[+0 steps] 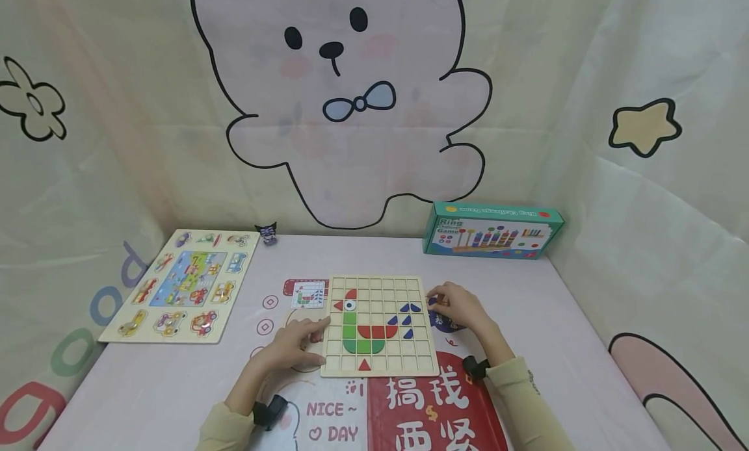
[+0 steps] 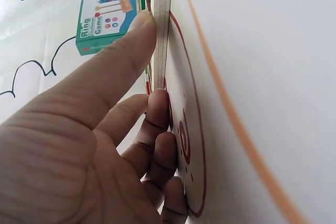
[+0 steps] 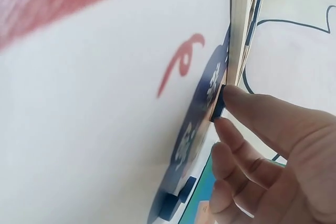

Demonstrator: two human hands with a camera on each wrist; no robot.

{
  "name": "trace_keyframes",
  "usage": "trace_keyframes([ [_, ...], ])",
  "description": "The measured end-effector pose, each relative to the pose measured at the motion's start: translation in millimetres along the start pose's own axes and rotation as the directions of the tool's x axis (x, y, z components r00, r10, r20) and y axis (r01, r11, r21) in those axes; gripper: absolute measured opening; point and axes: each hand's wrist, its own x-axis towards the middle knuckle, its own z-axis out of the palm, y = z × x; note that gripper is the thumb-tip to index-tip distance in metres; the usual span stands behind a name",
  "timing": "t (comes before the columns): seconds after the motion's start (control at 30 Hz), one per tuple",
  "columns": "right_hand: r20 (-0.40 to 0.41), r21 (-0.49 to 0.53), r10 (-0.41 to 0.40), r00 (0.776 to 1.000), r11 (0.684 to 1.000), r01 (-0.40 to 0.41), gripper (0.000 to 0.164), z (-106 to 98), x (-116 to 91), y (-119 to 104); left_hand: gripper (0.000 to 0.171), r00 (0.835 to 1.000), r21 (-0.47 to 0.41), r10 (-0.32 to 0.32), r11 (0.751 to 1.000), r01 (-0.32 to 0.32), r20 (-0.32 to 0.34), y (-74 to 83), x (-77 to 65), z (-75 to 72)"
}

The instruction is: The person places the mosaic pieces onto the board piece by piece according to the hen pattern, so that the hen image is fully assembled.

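A wooden grid board (image 1: pixel 404 363) lies on the table, with red, green and blue pieces forming a bird and a red triangle (image 1: pixel 365 365) at its lower edge. My left hand (image 1: pixel 292 344) rests at the board's left side; in the left wrist view its thumb and fingertips touch the board's edge (image 2: pixel 161 40). At the right side, my right hand (image 1: pixel 459 305) pinches a small dark blue piece (image 3: pixel 218 104) between thumb and index finger, close to the board's edge. Two more dark blue pieces (image 3: pixel 169 206) lie on the tablecloth below that hand in the right wrist view.
A pattern card (image 1: pixel 308 295) lies left of the board. Farther left is a picture puzzle board (image 1: pixel 137 331), with a small dark figurine (image 1: pixel 267 234) behind it. A green Ring Challenge Game box (image 1: pixel 494 230) stands at the back right. Printed cloth covers the table.
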Motion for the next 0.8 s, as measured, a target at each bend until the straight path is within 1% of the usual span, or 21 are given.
trace_keyframes([
  [0.43,0.022,0.013,0.031,0.999,0.999,-0.031,0.018,0.4,0.0,-0.6,0.079,1.0,0.004,0.01,1.0,-0.01,0.003,-1.1,0.4,0.8],
  [0.8,0.035,0.007,0.007,0.999,1.0,-0.007,0.006,0.5,-0.2,0.3,0.078,1.0,-0.008,0.013,1.0,-0.013,0.004,0.5,0.7,-0.8],
])
